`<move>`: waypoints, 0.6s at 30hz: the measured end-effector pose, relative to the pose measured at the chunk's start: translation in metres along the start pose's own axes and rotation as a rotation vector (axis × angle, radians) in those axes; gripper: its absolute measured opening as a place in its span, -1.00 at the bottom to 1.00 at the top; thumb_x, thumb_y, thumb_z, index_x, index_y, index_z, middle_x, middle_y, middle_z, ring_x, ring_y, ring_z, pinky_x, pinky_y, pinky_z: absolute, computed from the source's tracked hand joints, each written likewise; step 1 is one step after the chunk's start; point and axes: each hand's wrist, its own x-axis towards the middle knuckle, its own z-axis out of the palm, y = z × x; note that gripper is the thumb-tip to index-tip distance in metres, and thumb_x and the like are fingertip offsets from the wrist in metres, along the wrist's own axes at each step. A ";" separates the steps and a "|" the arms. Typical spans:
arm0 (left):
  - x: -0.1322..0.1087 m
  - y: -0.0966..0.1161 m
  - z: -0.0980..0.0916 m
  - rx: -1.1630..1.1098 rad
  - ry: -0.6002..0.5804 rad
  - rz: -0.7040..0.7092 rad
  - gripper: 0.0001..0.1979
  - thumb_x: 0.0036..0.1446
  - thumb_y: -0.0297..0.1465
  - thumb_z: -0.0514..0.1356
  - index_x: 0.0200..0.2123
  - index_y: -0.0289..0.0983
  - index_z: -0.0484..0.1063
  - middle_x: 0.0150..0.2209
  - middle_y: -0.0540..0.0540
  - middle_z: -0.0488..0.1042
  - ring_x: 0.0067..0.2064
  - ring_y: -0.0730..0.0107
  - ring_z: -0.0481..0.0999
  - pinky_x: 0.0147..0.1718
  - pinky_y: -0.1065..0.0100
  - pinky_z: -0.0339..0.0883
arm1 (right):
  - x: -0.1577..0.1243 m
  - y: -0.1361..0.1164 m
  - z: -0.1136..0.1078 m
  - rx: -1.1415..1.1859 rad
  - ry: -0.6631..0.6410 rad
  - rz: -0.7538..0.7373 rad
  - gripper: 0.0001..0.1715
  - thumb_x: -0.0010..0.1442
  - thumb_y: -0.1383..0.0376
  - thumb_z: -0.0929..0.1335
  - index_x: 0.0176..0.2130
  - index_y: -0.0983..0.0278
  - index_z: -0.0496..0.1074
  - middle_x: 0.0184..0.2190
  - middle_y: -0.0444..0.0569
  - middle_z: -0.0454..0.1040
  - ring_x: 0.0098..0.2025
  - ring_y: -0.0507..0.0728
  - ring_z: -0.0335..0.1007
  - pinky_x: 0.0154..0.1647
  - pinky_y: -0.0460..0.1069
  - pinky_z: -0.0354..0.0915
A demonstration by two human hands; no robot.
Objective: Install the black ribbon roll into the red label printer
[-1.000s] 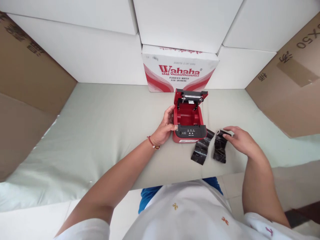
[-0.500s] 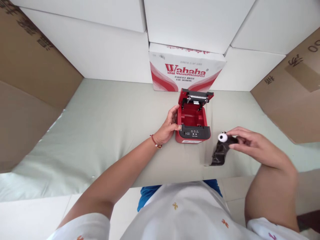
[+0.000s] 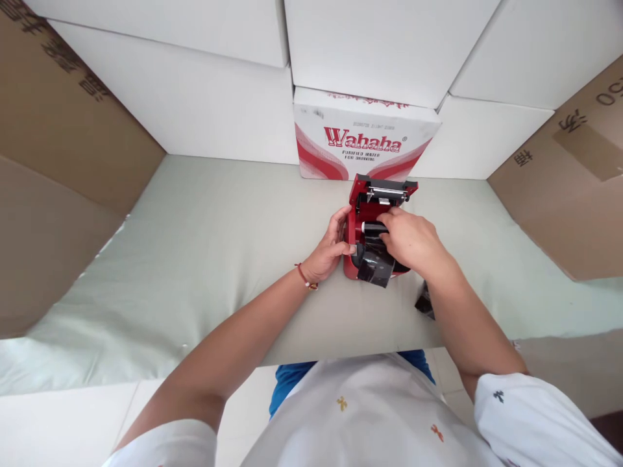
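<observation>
A small red and black printer (image 3: 354,267) stands on the table with its lid (image 3: 389,188) tilted up at the back. My left hand (image 3: 331,250) grips its left side, the thumb over the front corner and the fingers along the wall. In my right hand (image 3: 413,237) is a roll of black film (image 3: 374,227) with a white end, held lengthwise inside the open compartment. A loose flap of the shiny film (image 3: 377,263) hangs over the printer's front panel. My right fingertips are partly hidden in the compartment.
A crumpled black piece (image 3: 425,303) lies on the table, partly under my right forearm. Behind the printer stands a white and red Wahaha box (image 3: 367,143), against white blocks (image 3: 370,45). Brown cartons flank the table on the left (image 3: 73,143) and right (image 3: 564,188).
My right hand has carried the roll leftward from beside the printer into its open compartment. A black piece now shows on the table. My left hand stays on the printer.
</observation>
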 end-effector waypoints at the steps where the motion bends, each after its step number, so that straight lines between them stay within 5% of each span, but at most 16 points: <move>1: 0.000 0.000 0.000 -0.002 0.001 0.001 -0.05 -0.03 -0.24 0.50 0.42 0.06 0.24 0.57 -0.06 0.19 0.61 -0.11 0.09 0.58 -0.15 0.00 | 0.002 -0.001 0.001 -0.007 -0.001 -0.011 -0.60 0.38 0.39 0.36 0.14 0.22 0.62 0.10 0.20 0.61 -0.05 0.38 0.61 -0.17 0.15 0.41; 13: -0.003 -0.001 0.001 0.057 -0.003 0.031 -0.07 0.05 -0.15 0.47 0.45 0.07 0.21 0.58 -0.05 0.15 0.60 -0.13 0.11 0.56 -0.15 0.03 | 0.028 0.001 0.012 0.006 0.010 -0.033 -0.62 0.31 0.39 0.41 0.07 0.15 0.67 -0.05 0.14 0.73 -0.06 0.36 0.62 -0.15 0.12 0.41; 18: -0.009 -0.006 0.001 0.163 0.006 0.097 -0.14 0.14 -0.08 0.42 0.45 0.08 0.20 0.63 -0.05 0.03 0.60 -0.15 0.12 0.55 -0.16 0.05 | 0.019 0.008 0.007 0.140 0.074 -0.138 -0.55 0.36 0.34 0.40 0.20 0.21 0.61 0.11 0.17 0.67 0.07 0.39 0.63 0.04 0.20 0.49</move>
